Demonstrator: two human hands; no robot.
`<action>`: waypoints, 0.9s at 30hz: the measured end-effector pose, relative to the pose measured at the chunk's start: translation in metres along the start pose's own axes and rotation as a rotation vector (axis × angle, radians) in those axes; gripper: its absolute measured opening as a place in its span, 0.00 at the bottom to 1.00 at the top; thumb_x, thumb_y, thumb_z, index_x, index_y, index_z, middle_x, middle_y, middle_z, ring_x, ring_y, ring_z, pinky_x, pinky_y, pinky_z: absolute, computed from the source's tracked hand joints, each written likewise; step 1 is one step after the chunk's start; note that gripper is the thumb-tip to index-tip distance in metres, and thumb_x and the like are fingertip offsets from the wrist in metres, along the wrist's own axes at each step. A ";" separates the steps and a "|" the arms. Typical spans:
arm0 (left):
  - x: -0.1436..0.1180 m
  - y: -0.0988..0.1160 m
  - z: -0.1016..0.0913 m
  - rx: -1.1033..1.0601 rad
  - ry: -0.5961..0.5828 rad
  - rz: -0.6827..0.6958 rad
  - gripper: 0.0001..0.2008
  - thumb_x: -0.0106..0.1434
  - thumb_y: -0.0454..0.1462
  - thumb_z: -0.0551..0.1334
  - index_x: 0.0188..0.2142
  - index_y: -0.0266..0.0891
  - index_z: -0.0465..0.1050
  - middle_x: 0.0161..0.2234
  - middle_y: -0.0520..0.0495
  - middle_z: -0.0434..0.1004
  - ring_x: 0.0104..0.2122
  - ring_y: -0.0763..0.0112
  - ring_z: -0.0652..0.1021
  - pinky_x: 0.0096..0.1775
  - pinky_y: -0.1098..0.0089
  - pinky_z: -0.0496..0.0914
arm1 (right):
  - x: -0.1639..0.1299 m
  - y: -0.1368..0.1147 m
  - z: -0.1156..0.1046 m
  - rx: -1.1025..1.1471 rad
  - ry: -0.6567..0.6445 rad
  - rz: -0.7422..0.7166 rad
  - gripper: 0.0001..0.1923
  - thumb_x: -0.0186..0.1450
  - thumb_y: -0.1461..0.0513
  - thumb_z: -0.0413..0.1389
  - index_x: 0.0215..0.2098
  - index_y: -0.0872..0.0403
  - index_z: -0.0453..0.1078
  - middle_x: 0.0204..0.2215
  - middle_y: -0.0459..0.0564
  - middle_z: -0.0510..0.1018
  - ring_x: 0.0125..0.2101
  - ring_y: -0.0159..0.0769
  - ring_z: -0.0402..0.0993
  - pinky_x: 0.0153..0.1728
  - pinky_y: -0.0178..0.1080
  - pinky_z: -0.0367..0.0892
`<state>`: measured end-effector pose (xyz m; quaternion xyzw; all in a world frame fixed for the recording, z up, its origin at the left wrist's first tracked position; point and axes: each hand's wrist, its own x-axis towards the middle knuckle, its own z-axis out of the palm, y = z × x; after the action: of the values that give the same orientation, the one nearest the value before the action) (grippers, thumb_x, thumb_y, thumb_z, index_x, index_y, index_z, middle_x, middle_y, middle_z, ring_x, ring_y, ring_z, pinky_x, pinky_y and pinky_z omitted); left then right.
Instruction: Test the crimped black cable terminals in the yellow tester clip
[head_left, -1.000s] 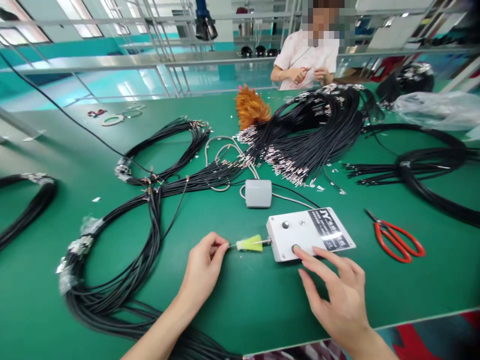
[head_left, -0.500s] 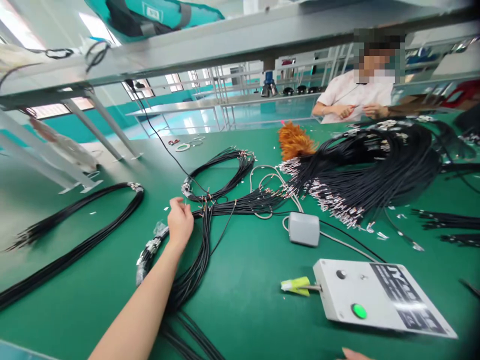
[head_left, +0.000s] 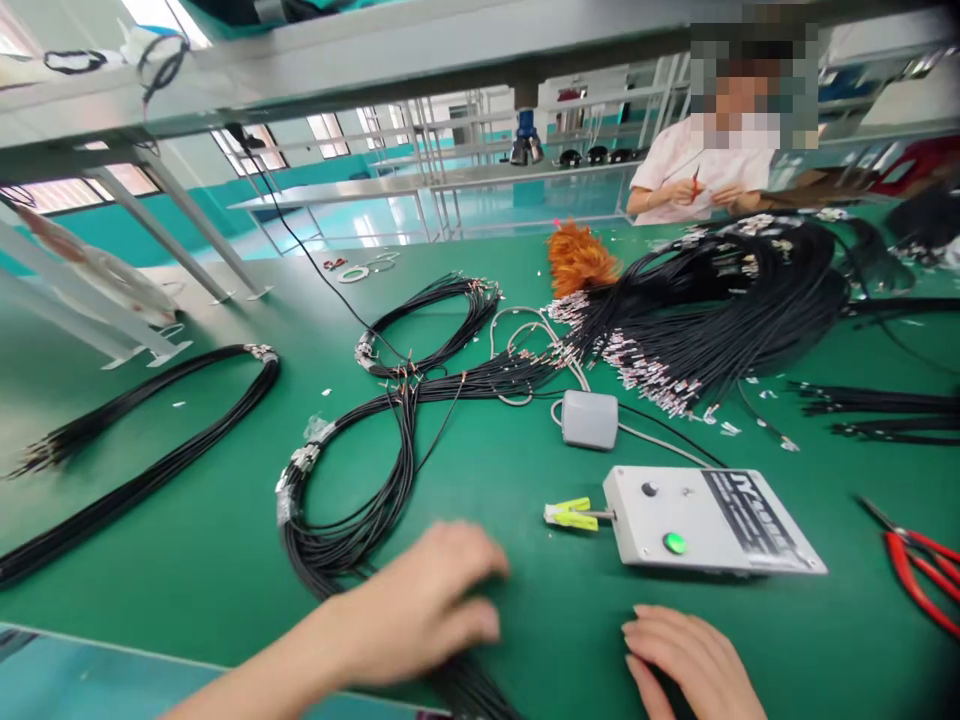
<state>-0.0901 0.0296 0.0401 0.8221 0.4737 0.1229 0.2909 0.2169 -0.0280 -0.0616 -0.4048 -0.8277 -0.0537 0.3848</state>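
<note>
My left hand (head_left: 424, 605) hovers over the near part of a coiled bundle of black cables (head_left: 352, 540); thumb and fingers are apart, and I see nothing between them. Slight blur softens its fingertips. My right hand (head_left: 690, 655) is at the front of the green table, fingers stretched out and slightly curved, holding nothing visible. Just beyond it stands a white control box (head_left: 697, 520) with a lit green button. A yellow clip (head_left: 574, 514) sticks out from the box's left side. Red-handled pliers (head_left: 919, 575) lie at the right.
A large heap of black cables (head_left: 720, 300) with bare ends covers the back right, beside an orange tuft (head_left: 577, 260). Another bundle (head_left: 150, 470) lies left. A grey pedal-like box (head_left: 589, 420) sits mid-table. Overhead runs a metal shelf (head_left: 360, 75). Across the table sits a person (head_left: 697, 180).
My left hand has come back from the cable joint toward the near edge. More of my right hand has entered view. The camera has shifted, bringing the red-handled pliers into sight.
</note>
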 end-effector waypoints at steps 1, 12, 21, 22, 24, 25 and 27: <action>-0.012 0.016 0.011 0.030 -0.256 0.081 0.11 0.57 0.37 0.67 0.41 0.46 0.72 0.38 0.49 0.77 0.39 0.60 0.76 0.48 0.61 0.69 | 0.003 -0.004 -0.003 0.028 0.000 0.042 0.07 0.63 0.65 0.57 0.39 0.49 0.74 0.32 0.47 0.84 0.34 0.39 0.83 0.35 0.39 0.76; -0.014 0.006 0.031 -0.589 -0.375 -0.266 0.03 0.53 0.33 0.67 0.29 0.41 0.79 0.30 0.52 0.69 0.31 0.70 0.70 0.34 0.72 0.65 | 0.006 -0.024 -0.012 0.250 -0.080 0.265 0.11 0.65 0.70 0.55 0.44 0.51 0.71 0.37 0.49 0.81 0.43 0.39 0.78 0.44 0.42 0.75; 0.002 0.027 0.040 -0.546 -0.132 -0.217 0.03 0.62 0.34 0.57 0.32 0.40 0.68 0.29 0.53 0.69 0.31 0.70 0.69 0.34 0.72 0.64 | 0.038 -0.043 -0.008 0.644 -0.133 0.668 0.05 0.69 0.64 0.53 0.37 0.50 0.70 0.34 0.46 0.78 0.36 0.31 0.77 0.40 0.31 0.73; 0.005 0.032 0.041 -0.542 -0.126 -0.193 0.03 0.63 0.34 0.57 0.34 0.41 0.68 0.30 0.53 0.69 0.31 0.70 0.69 0.34 0.72 0.64 | 0.041 -0.044 -0.007 0.679 -0.159 0.698 0.05 0.69 0.63 0.52 0.38 0.51 0.71 0.35 0.47 0.78 0.37 0.31 0.77 0.41 0.31 0.72; 0.011 0.038 0.043 -0.517 -0.106 -0.156 0.03 0.65 0.35 0.56 0.36 0.41 0.69 0.31 0.53 0.70 0.31 0.70 0.70 0.33 0.72 0.64 | 0.046 -0.045 -0.005 0.725 -0.198 0.743 0.05 0.69 0.61 0.52 0.39 0.50 0.71 0.36 0.47 0.78 0.38 0.32 0.76 0.42 0.31 0.71; 0.013 0.040 0.043 -0.504 -0.087 -0.144 0.03 0.66 0.35 0.57 0.36 0.42 0.69 0.31 0.53 0.70 0.31 0.70 0.70 0.33 0.72 0.64 | 0.048 -0.045 -0.004 0.744 -0.210 0.759 0.06 0.69 0.61 0.52 0.40 0.50 0.71 0.36 0.47 0.78 0.39 0.32 0.76 0.42 0.32 0.71; 0.017 0.041 0.043 -0.488 -0.049 -0.129 0.04 0.66 0.36 0.57 0.34 0.41 0.70 0.31 0.53 0.72 0.31 0.71 0.71 0.33 0.73 0.64 | 0.051 -0.045 -0.002 0.776 -0.216 0.794 0.06 0.69 0.60 0.53 0.40 0.50 0.72 0.37 0.46 0.78 0.38 0.31 0.75 0.42 0.32 0.70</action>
<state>-0.0317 0.0130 0.0289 0.6982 0.4744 0.1949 0.4995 0.1663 -0.0268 -0.0155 -0.5173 -0.6058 0.4450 0.4092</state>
